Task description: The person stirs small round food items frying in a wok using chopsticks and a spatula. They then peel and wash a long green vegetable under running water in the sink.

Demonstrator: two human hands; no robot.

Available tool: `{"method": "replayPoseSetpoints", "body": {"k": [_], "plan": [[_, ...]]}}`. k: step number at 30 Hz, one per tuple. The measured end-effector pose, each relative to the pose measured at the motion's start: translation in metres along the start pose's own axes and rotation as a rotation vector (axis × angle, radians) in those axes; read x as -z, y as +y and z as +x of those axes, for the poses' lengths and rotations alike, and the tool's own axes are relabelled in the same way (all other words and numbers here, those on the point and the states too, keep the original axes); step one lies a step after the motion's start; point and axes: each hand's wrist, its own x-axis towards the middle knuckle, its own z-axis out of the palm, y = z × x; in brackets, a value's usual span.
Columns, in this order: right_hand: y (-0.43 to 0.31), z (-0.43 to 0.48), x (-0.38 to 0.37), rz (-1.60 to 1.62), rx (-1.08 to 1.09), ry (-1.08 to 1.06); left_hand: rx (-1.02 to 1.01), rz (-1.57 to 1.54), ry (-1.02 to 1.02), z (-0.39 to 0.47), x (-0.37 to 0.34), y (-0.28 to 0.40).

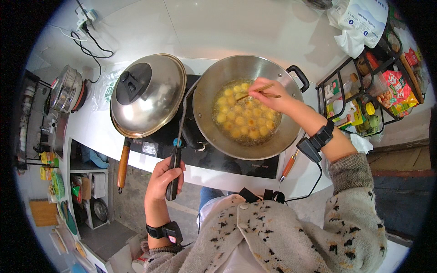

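My right hand (269, 94) holds a pair of wooden chopsticks (244, 97), their tips down among many round yellow balls (240, 120) frying in bubbling oil. The balls lie in a wide steel wok (290, 136) with dark side handles. My left hand (167, 175) grips the black handle of a long metal utensil (182, 126), whose far end rests near the wok's left rim; its head cannot be made out. Left of the wok, a domed steel lid (160, 88) with a black knob covers a pan with a wooden handle (123, 167).
Beneath the wok is a black glass cooktop (222, 167). A wooden-handled tool (289, 168) lies on the white counter to its right. A black wire rack (344, 99) holds packets and jars. An electric pot (66, 88) and a plugged-in cord (92, 56) are at the left.
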Motion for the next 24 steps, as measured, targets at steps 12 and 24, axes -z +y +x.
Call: {"method": "replayPoseSetpoints", "body": {"k": [12,24], "plan": [[0.005,-0.060,0.011,0.147,-0.236,0.222,0.020,0.013,-0.026,0.005,-0.002,0.004],[-0.023,-0.020,0.009,-0.103,0.061,-0.113,-0.012,0.002,-0.020,0.002,-0.004,0.003]]}}
